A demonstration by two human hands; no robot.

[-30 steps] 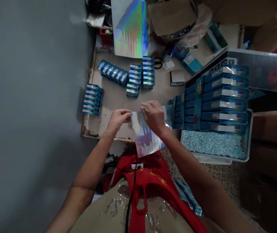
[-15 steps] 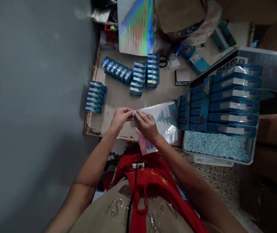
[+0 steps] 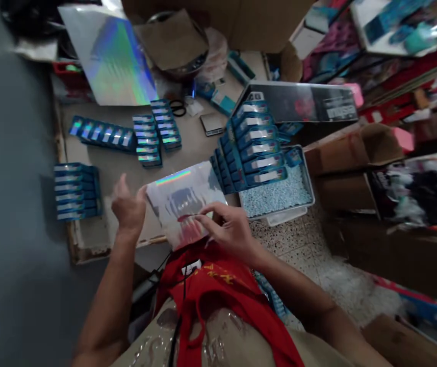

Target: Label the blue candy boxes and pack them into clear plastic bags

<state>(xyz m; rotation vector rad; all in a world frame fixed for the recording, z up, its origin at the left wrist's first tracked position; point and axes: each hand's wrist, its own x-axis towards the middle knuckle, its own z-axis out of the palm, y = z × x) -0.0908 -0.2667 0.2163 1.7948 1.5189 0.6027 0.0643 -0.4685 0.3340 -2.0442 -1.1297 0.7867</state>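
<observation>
A shiny silver holographic sheet lies over the front edge of the table, before my body. My left hand is raised at the sheet's left edge, somewhat blurred, with thumb and fingers apart and nothing visible in it. Over the sheet's lower right part is my right hand. Its thumb and forefinger are pinched together; anything between them is too small to make out. Beyond my hands, small blue boxes with shiny label strips stand in rows, among them a left row and a middle row.
A tall stack of blue boxes rests by a clear tub of pale blue bits. Farther back are a small scale, black scissors and another holographic sheet. A grey wall borders the left; cardboard boxes stand right.
My hands were together at the sheet's upper left corner and have parted. The left is now off to the left, the right lower over the sheet. The view has swung right.
</observation>
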